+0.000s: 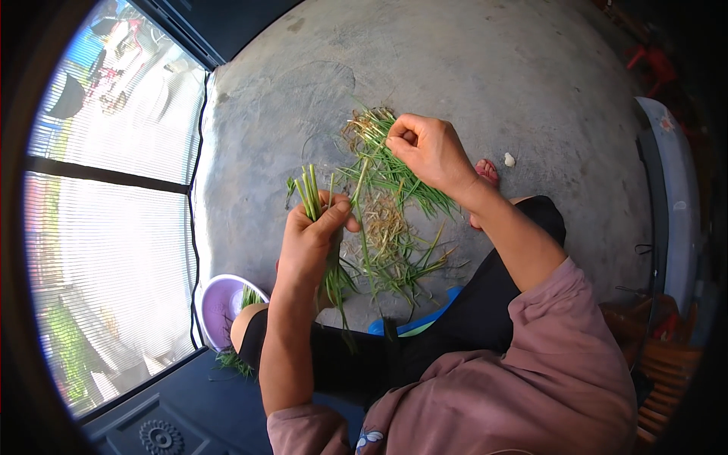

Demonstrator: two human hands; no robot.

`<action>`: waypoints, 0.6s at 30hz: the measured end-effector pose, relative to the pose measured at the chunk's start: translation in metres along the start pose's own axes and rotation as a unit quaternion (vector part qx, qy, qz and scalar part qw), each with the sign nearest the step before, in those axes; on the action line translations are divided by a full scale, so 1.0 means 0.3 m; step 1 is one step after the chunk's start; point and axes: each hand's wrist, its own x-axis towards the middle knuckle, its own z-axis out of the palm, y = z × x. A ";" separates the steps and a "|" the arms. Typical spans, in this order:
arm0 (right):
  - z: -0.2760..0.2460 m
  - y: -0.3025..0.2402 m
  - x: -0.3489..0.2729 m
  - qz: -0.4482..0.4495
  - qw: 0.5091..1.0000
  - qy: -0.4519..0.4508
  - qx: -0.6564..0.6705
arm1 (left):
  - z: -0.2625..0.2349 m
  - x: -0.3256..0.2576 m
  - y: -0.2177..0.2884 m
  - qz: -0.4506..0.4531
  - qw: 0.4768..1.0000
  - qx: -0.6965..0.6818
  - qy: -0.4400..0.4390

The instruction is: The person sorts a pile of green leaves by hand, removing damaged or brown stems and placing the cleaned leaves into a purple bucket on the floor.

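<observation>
My left hand [305, 239] is closed round a small bunch of green onions [309, 188], their pale cut-looking ends pointing up and the green leaves hanging below the fist. One longer stalk [361, 182] slants up beside its thumb and fingertips. Farther off and to the right, my right hand [436, 152] is raised with thumb and fingers pinched together. Whatever may be in that pinch is hidden. Under and beyond it, a larger pile of green onions [409, 186] lies on the concrete floor, roots toward the far left. Nearer, peeled scraps and loose leaves [388, 227] form a heap.
At the lower left a purple basin [218, 303] holds some greens, with more lying beside it. A mesh screen [114, 258] stands along the left. A blue object [377, 327] shows under my legs. A small white piece [509, 159] lies near my sandalled foot [487, 171].
</observation>
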 end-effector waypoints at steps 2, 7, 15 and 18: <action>-0.016 0.022 0.010 0.009 0.999 0.013 -0.040 | -0.001 -0.003 -0.001 -0.003 1.000 -0.015 0.009; -0.027 0.025 -0.015 0.111 0.965 -0.235 -0.040 | -0.028 -0.001 -0.020 0.042 0.997 -0.070 0.007; 0.026 -0.047 -0.053 0.199 0.856 -0.276 0.389 | -0.012 0.006 -0.031 -0.009 0.993 -0.108 -0.041; 0.033 -0.044 -0.055 0.207 0.824 -0.308 0.429 | -0.001 0.011 -0.033 -0.024 0.993 -0.103 -0.061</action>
